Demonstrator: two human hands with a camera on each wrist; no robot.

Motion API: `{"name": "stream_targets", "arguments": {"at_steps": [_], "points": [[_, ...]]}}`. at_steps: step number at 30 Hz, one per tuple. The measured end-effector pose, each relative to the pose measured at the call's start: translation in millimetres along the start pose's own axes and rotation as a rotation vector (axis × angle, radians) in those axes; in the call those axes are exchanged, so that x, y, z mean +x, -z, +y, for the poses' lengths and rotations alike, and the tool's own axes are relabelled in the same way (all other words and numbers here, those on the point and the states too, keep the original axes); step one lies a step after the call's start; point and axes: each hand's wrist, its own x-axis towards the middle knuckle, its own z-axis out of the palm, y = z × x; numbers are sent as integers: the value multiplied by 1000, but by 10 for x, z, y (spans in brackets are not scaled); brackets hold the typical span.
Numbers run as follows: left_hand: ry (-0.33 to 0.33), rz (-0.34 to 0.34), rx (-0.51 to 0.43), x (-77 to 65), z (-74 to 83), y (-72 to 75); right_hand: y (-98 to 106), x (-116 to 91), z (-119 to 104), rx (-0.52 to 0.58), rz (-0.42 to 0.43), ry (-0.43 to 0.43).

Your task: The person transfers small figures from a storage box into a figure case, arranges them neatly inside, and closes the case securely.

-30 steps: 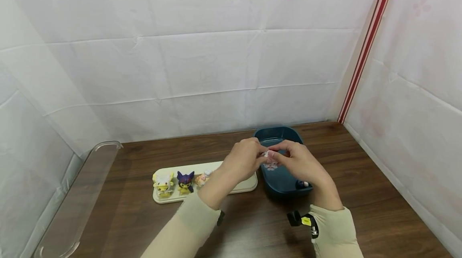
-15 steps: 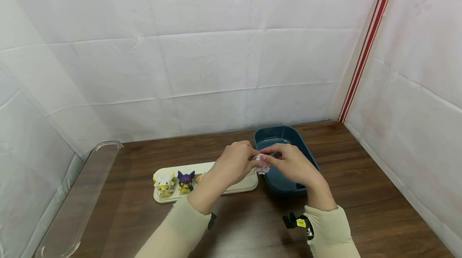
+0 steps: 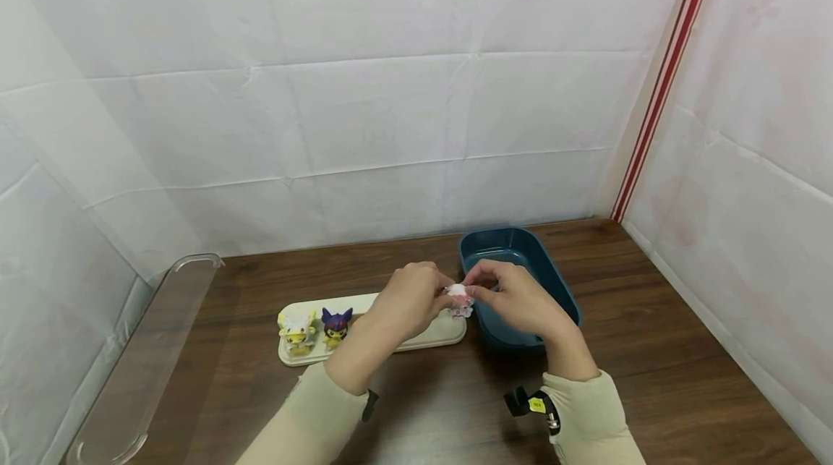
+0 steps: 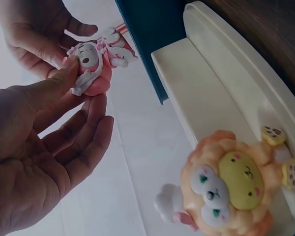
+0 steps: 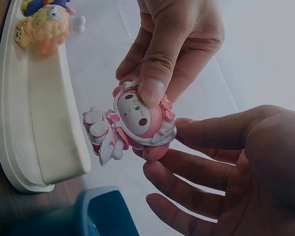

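Note:
Between both hands is a pink and white rabbit-eared figurine (image 5: 137, 120) with a white hood and pink roses, lying sideways in the wrist views. My left hand (image 3: 406, 302) pinches its head, with the thumb pressed on the face. The right hand (image 3: 517, 299) has its thumb (image 5: 206, 132) at the head's edge and the index finger behind it. In the head view the figurine overlaps the right end of a cream stepped stand (image 3: 432, 335). A lion-hooded figurine (image 4: 226, 182) stands there, largely hidden behind my left arm in the head view.
A yellow-and-white figurine (image 3: 297, 333) and a purple-hooded one (image 3: 335, 327) occupy the stand's left end. Beside the right hand sits a deep blue bin (image 3: 565, 291). A clear plastic cover (image 3: 156, 349) lies along the table's left side; white cloth walls (image 3: 364, 118) enclose the back.
Both hands have shifted left with the pink figurine, from over the blue bin to the stand's right end. More of the bin now shows, while the left arm hides the lion figurine more.

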Motion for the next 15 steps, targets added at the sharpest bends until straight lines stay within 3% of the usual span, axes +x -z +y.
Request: {"name": "stream_targets", "arguments": {"at_steps": [15], "points": [[33, -29, 18, -87, -145, 35, -175, 77, -38, -29, -46, 4]]}}
